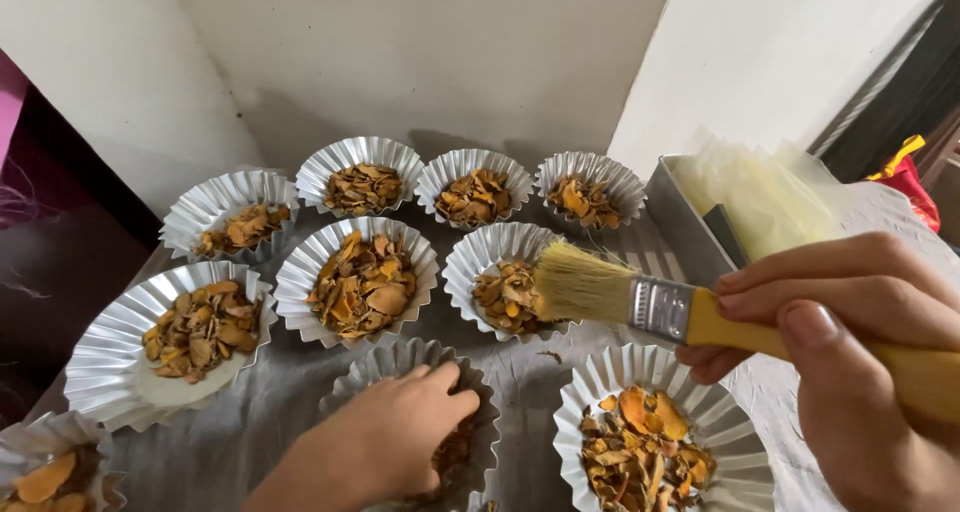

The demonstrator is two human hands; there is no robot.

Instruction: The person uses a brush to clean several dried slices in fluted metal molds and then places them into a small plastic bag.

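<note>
Brush (640,297) — yellow wooden handle, metal ferrule, pale bristles — sits in the right hand (850,342), gripped closed between thumb on top and fingers wrapped below. Bristle tip points away from that hand toward the left, hovering over the rim of a fluted foil cup (497,277) of dried orange-brown chips; whether the bristles touch the cup I cannot tell.

Left hand (385,442) lies palm down inside another foil cup (400,367), fingers loosely curled and spread over the contents — it covers most of the cup, so what the fingers have hold of, if anything, cannot be seen. A few chips show just beside the fingertips.

Just below the right hand stands a full cup (655,437) with larger yellow-orange pieces. Beyond the left hand, a wide cup (358,280) of chips; further out to that hand's left, a large cup (165,337) and another behind it (232,212). Three small cups (470,190) form the far row. One more cup (50,472) shows partly at the near left edge.

All stand on a grey cloth (270,392). Beyond the right hand, a metal tray (685,222) holds pale translucent bags (750,197).
</note>
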